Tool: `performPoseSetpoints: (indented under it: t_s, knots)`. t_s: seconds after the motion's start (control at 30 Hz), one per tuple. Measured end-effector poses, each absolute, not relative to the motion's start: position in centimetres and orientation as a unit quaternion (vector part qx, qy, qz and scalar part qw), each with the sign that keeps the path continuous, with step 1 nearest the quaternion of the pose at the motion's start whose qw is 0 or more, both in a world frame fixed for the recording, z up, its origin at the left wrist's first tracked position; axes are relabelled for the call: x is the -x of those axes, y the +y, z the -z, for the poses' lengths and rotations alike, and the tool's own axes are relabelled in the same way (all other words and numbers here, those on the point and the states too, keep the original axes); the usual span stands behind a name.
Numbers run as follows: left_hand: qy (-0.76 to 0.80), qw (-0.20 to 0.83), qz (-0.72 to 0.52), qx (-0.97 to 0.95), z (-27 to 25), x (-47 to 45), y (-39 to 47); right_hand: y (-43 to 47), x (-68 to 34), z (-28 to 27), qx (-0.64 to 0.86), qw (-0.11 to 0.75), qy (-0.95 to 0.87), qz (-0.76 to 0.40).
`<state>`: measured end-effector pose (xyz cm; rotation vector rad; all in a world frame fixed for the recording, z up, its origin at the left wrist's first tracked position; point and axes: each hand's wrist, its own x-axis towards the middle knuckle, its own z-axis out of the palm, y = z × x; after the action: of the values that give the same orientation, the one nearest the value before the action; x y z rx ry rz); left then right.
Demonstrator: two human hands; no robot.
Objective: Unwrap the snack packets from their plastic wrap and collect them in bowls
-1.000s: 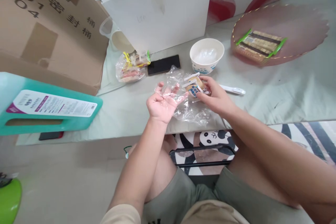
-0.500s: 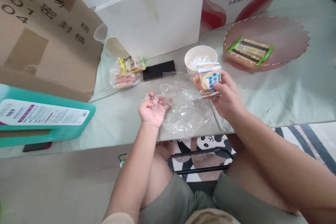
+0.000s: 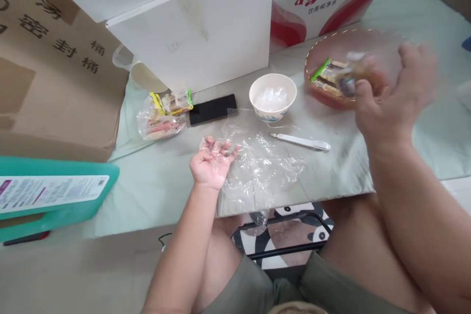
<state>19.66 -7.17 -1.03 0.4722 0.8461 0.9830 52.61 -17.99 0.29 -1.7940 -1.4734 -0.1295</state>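
Note:
My left hand rests palm up near the table's front edge, its fingers curled on part of a clear plastic bag. The crumpled bag spreads to the right of the hand and hangs over the edge. My right hand is over the pink scalloped tray, blurred, with thumb and fingers spread. Just beyond the thumb, a wrapped biscuit packet shows as a smear over the tray, seemingly out of the grasp. Beside it in the tray lie green-ended snack packs.
A white paper bowl with clear plastic inside stands mid-table, a white pen-like cutter in front. Further left are a black phone and bagged snacks. White and brown boxes and a teal container border the space.
My right hand has carried the biscuit packet rightward to the tray and spread its fingers. The white cutter now shows on the table. My left hand stays at the plastic bag.

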Motion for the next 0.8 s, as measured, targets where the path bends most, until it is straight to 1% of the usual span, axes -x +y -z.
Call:
performPoseSetpoints:
  t_s: [0.03, 0.07, 0.1, 0.23, 0.33, 0.43, 0.57, 0.63, 0.7, 0.8]
  knots:
    - [0.392, 0.769, -0.455, -0.22, 1.1, -19.6, -7.2, -18.0, -52.1, -0.5, 0.715, 0.429, -0.536, 0.131]
    - [0.393, 0.766, -0.457, -0.224, 1.1, -19.5, -7.2, -18.1, -51.4, -0.8, 0.712, 0.456, -0.5, 0.185]
    - [0.394, 0.763, -0.458, -0.23, 1.1, -19.5, -7.3, -18.3, -50.6, -1.2, 0.704, 0.472, -0.487, 0.209]
    - [0.389, 0.753, -0.461, -0.263, 1.0, -19.2, -7.5, -18.9, -46.5, -2.0, 0.659, 0.475, -0.564, 0.15]
    - [0.388, 0.742, -0.464, -0.289, 0.8, -18.9, -7.8, -19.3, -43.3, -1.5, 0.631, 0.477, -0.604, 0.097]
    - [0.389, 0.723, -0.47, -0.325, 0.7, -18.7, -8.1, -19.3, -40.4, -0.3, 0.6, 0.412, -0.686, -0.006]
    - [0.373, 0.669, -0.481, -0.426, 1.3, -18.1, -8.4, -19.0, -38.1, 1.6, 0.568, 0.277, -0.768, -0.105]
    - [0.371, 0.626, -0.483, -0.488, 1.8, -17.5, -8.4, -18.9, -37.7, 2.2, 0.565, 0.196, -0.788, -0.143]
    - [0.385, 0.584, -0.474, -0.534, 2.3, -16.6, -8.3, -19.0, -37.8, 2.4, 0.556, 0.133, -0.803, -0.166]
    - [0.433, 0.539, -0.464, -0.554, 2.7, -15.2, -7.8, -19.2, -38.2, 2.4, 0.541, 0.092, -0.815, -0.184]
